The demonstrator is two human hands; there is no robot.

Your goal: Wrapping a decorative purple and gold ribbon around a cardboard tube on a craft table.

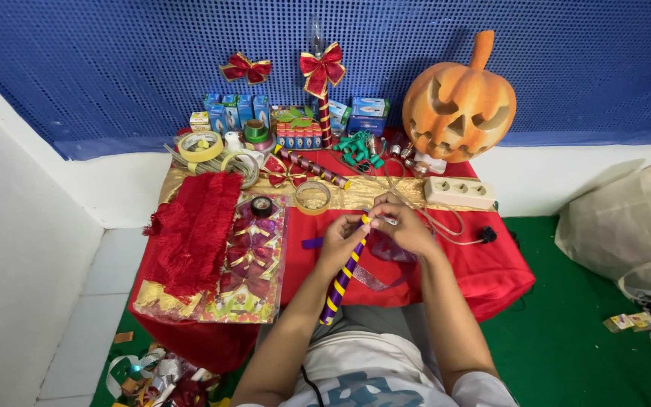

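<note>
Both hands meet at the top of a purple stick wound with yellow ribbon (343,277). The left hand (338,240) has its grip clamped round the shaft; the right hand (401,224) pinches the tip. The stick slants down toward the lap, off the red worktop (484,267). If the pinch slackens, the ribbon may well unwind; the loose purple ribbon (374,279) below could snag.
</note>
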